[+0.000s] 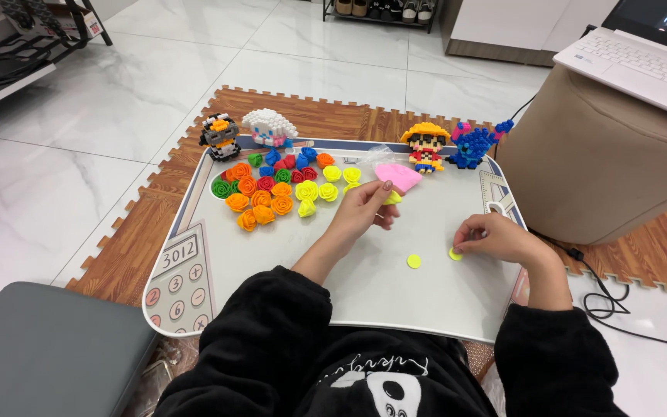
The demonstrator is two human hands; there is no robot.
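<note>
Head view, L to R.

Far L of both hands: lap tray [194,255], white w/ a printed calculator graphic. Beyond the L hand, toward the tray's far edge: cluster of small rolled roses [272,189] in orange, red, green, blue, yellow; block-built figures [248,131] behind them.

L hand [364,210]: fingers curled, pinching a yellow rolled piece [393,198] at the fingertips. Grip closed on it; the piece sits just below the pink clay lump [399,176], which lies directly ahead of the fingertips on clear wrap. Piece too small to give a long axis.

Between the hands: loose yellow disc [414,261], flat on the tray, round, so no long axis or heading. It lies to the R and nearer the body from the L hand, to the L of the R hand. R hand is nearer to it, in my judgement.

R hand [496,238]: fingers bent down, tips pressing or pinching a second yellow disc [455,253] at the tray surface. Cannot tell if lifted or only touched.

Far R of the R hand: tan pouf [604,170] w/ laptop [642,66] on top.
</note>
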